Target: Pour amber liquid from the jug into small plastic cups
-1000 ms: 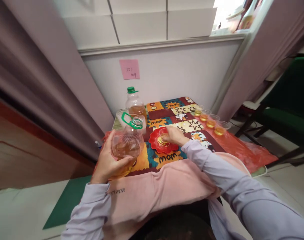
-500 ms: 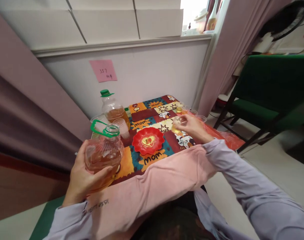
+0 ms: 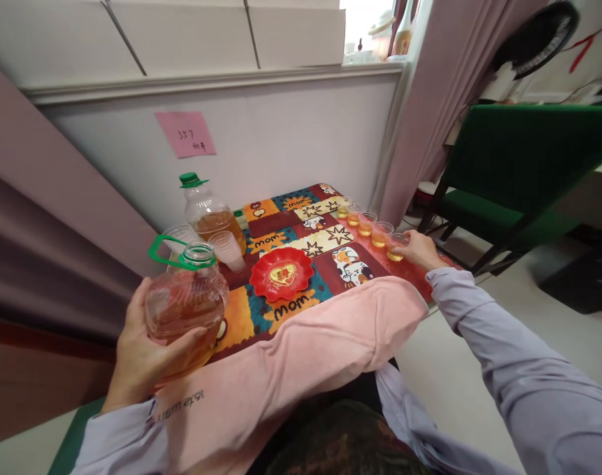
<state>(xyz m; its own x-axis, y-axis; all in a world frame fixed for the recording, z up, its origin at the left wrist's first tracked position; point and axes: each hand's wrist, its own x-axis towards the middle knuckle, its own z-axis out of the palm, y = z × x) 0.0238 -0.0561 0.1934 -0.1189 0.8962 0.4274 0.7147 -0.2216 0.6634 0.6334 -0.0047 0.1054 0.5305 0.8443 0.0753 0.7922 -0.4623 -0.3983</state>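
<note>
My left hand is wrapped round a clear jug of amber liquid, its green handle ring at the neck and its mouth uncapped. On the right, my right hand pinches the rim of a small clear plastic cup with amber liquid in the bottom. That cup stands at the near end of a row of similar cups holding liquid. Between my hands a red scalloped plate lies on the patterned mat.
A second jug with a green cap stands at the back left, beside stacked clear cups. Pink cloth lies along the table's front edge. A green chair is at the right.
My right hand has moved right, carrying the cup from over the mat to the near end of the cup row. My left hand still holds the jug. The view has shifted slightly.
</note>
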